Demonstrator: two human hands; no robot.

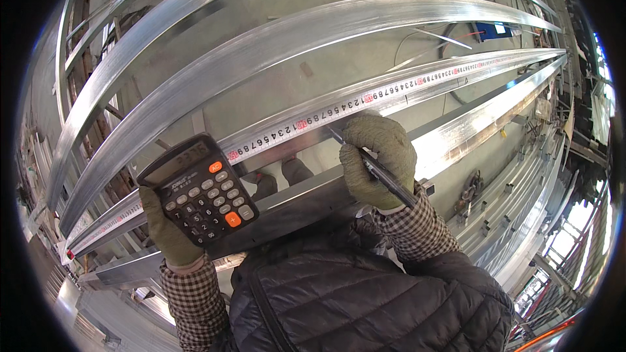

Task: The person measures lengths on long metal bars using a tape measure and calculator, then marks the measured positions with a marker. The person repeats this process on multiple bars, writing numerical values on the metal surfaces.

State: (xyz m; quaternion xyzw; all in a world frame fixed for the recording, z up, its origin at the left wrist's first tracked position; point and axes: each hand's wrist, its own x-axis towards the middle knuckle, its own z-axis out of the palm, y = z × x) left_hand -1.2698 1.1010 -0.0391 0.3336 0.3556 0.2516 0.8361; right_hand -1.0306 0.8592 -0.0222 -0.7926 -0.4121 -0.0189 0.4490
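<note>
The left hand (168,229) clamps its fingers on a calculator (203,194); the right hand (379,156) grips a pen (387,178) beside the tape measure (301,124) on a metal bar (430,90) — tip contact unclear. One nudge could slide the tape.

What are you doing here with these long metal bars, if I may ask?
A person's gloved left hand holds a black calculator, while the gloved right hand grips a dark pen. A tape measure lies stretched out along one of the long metal bars. The pen's tip is close to the tape; whether it touches the bar, I cannot tell.
</note>
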